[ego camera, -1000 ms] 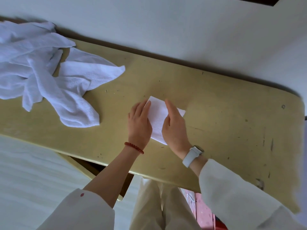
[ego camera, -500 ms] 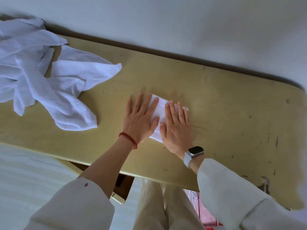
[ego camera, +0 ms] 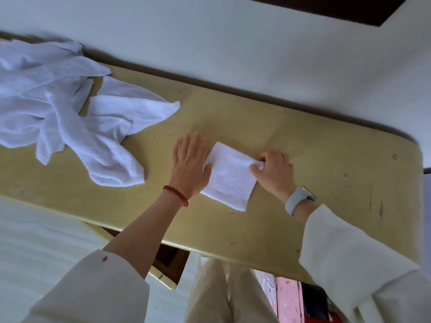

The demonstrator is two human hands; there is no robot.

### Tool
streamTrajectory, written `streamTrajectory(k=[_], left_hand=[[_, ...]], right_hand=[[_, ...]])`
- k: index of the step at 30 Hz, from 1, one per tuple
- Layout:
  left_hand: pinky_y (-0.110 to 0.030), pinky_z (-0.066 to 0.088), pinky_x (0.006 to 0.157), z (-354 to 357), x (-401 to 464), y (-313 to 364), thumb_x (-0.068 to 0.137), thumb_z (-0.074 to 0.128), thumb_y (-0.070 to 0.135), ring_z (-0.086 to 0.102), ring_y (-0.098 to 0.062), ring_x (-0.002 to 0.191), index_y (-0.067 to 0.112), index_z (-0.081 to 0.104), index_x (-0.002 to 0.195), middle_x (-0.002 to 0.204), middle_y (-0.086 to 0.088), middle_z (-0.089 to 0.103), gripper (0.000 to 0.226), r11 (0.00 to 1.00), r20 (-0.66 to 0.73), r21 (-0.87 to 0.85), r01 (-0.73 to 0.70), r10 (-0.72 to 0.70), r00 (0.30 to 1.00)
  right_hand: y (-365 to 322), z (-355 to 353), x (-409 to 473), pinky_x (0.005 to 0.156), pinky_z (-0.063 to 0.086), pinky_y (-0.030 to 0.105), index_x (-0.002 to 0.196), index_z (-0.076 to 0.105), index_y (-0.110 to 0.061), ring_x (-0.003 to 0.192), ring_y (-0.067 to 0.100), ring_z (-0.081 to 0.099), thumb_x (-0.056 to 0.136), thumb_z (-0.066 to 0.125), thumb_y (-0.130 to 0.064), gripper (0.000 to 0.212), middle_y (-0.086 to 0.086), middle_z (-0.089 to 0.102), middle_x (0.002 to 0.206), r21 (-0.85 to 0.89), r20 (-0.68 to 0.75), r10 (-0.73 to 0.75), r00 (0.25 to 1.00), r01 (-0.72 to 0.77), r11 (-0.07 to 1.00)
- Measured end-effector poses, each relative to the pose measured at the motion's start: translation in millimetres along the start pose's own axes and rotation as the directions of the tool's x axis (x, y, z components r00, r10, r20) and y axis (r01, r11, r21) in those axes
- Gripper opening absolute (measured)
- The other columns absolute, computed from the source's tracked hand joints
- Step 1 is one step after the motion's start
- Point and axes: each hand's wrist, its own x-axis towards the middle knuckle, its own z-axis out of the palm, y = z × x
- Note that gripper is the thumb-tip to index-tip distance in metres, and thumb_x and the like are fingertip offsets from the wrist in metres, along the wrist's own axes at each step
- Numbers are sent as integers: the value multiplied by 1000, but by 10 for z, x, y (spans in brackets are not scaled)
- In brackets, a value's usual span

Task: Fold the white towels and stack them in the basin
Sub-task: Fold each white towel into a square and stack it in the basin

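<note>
A small folded white towel [ego camera: 229, 178] lies flat on the yellow table [ego camera: 326, 183], near its middle. My left hand [ego camera: 191, 166] rests flat with fingers spread on the table, its thumb edge touching the towel's left side. At the towel's right edge, my right hand [ego camera: 275, 173] pinches the upper right corner between thumb and fingers. A heap of unfolded white towels [ego camera: 58, 113] sprawls over the table's left end. No basin is in view.
A pale wall [ego camera: 233, 54] runs along the table's far edge. The table's rounded right end [ego camera: 415, 159] lies to the right. Below the near edge are my light trousers [ego camera: 221, 294], a white bed surface [ego camera: 35, 241] at left, and a pink object [ego camera: 286, 297].
Both hands were pressing flat on the folded towel. They have slid apart: the left hand now lies beside the towel, the right hand has closed on its right corner.
</note>
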Motion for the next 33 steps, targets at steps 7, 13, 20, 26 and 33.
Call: streamTrajectory(k=[7, 13, 20, 26, 33], left_hand=[[-37, 26, 104, -397, 470, 268, 80, 60, 41, 43, -18, 126, 26, 49, 124, 121, 7, 57, 48, 959, 249, -123, -255, 279, 928], [-25, 33, 56, -721, 481, 425, 78, 67, 24, 43, -14, 60, 13, 48, 65, 62, 3, 46, 26, 778, 213, -626, 47, 112, 971], [-30, 55, 73, -871, 149, 354, 79, 65, 11, 64, -20, 93, 9, 58, 109, 101, -4, 67, 31, -166, 232, -963, 212, -110, 967], [-27, 52, 79, -851, -306, 181, 85, 59, 14, 61, -15, 102, 12, 60, 113, 107, 0, 66, 28, -236, 206, -957, 169, -140, 969], [-26, 47, 77, -1020, -781, -147, 87, 38, 54, 62, -15, 86, 12, 67, 100, 90, -2, 65, 53, -438, 417, -828, 349, -66, 907]], right_hand=[[-123, -393, -28, 69, 38, 31, 98, 52, -6, 83, 27, 54, 85, 55, -5, 14, 4, 59, 93, 162, -23, -512, 859, 509, 846], [-35, -533, -82, 82, 40, 11, 120, 48, -12, 96, 5, 54, 88, 58, -14, 33, 0, 59, 112, 659, -228, -75, 971, 211, 722], [-274, -321, -372, 85, 50, 38, 117, 54, -15, 109, 22, 59, 76, 52, -55, 58, 6, 64, 116, 828, 539, -209, 816, -559, -42], [-699, -404, -343, 80, 51, 36, 119, 53, -11, 103, 25, 59, 91, 50, -7, 28, 7, 62, 112, 978, 187, -107, 977, -174, 119], [-854, -661, -316, 71, 50, 16, 99, 58, -38, 88, 1, 65, 91, 53, -13, 27, -20, 69, 90, 804, 218, -506, 834, 140, 577]])
